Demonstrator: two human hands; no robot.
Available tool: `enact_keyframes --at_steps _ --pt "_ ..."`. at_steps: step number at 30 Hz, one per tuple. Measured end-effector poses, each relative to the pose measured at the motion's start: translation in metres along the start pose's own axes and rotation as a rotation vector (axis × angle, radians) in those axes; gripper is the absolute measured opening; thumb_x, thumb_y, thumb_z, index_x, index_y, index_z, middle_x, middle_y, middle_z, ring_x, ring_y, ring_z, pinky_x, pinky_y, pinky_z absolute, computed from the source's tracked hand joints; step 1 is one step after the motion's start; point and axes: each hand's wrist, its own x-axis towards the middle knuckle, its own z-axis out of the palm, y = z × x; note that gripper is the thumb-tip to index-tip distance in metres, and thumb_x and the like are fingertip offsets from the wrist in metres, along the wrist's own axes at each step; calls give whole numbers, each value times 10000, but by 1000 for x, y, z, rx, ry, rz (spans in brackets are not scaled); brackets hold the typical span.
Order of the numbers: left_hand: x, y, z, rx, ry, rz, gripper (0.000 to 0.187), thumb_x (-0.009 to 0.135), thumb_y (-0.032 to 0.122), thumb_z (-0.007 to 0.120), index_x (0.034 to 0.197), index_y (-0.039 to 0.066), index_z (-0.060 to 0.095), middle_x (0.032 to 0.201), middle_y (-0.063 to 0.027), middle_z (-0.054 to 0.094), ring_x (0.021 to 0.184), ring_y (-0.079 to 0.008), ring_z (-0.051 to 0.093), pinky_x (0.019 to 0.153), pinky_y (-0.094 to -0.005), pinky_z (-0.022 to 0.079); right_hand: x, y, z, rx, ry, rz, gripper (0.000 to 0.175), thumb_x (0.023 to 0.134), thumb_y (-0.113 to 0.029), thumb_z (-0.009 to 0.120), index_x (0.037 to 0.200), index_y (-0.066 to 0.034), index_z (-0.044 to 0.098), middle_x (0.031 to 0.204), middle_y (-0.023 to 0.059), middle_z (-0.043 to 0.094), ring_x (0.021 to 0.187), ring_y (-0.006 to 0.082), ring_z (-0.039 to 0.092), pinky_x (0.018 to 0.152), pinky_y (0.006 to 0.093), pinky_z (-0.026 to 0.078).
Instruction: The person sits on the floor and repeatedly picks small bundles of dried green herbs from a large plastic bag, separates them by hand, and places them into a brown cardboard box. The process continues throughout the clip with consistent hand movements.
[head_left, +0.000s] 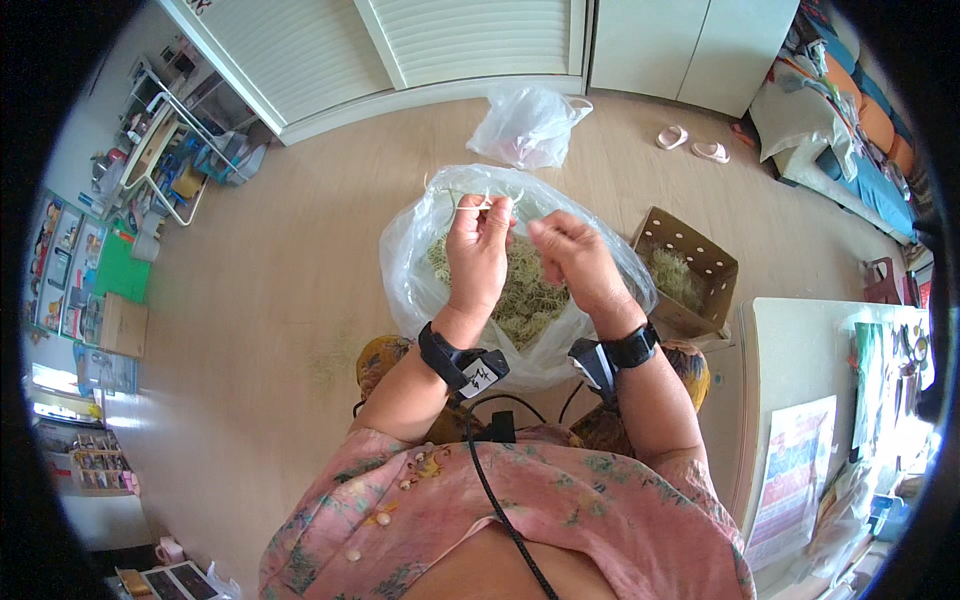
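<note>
My left hand (480, 251) pinches a small pale, thin-stemmed sprig (480, 205) between thumb and fingertips. Just right of it is my right hand (576, 259), its fingers curled and slightly blurred; whether it holds anything is hidden. Both hands are over a large clear plastic bag (405, 259), which lies open on the floor between my knees. Inside the bag is a heap of pale green, stringy plant pieces (529, 300), partly covered by my hands.
Right of the bag stands a cardboard box (709, 270) with round holes, with more plant pieces (671, 274) inside. A white plastic bag (529, 127) and pink slippers (709, 152) lie beyond. Loose plant bits (335, 356) are scattered on the floor at left. A white cabinet (757, 352) stands at right.
</note>
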Motion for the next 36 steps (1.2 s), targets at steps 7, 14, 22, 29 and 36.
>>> enact_keyframes --at_steps 7,14,22,29,36 --pt "-11 9 0 212 -37 365 80 903 107 590 892 30 574 785 -25 624 657 -63 561 588 -190 454 34 22 -43 118 650 -21 226 894 -240 594 767 -59 549 560 -31 438 425 75 370 377 240 296" --pt "19 8 -48 258 -206 133 105 880 100 609 935 33 548 749 -32 614 627 -83 570 548 -224 472 46 20 -134 -457 885 -358 248 859 -280 622 869 -33 597 684 113 602 610 211 616 571 347 483" --pt "54 31 -209 1047 197 -371 314 878 313 598 1023 40 544 768 -56 631 581 -115 589 504 -266 466 22 46 -249 -1322 1014 288 681 803 -575 534 1240 -53 518 1301 188 480 1196 345 459 982 436 382" --pt "51 15 -228 1153 182 -403 413 894 412 509 1017 33 617 770 -76 659 638 -146 660 582 -300 500 86 118 -153 -945 314 -149 276 892 -301 487 976 -78 627 907 199 643 833 401 614 727 470 482" --pt "38 0 -145 1219 -205 -137 268 874 340 560 970 101 632 802 -124 661 710 -266 638 632 -366 494 61 251 -56 -1500 -254 158 263 802 -164 515 998 -2 586 1008 214 624 942 395 599 806 471 490"
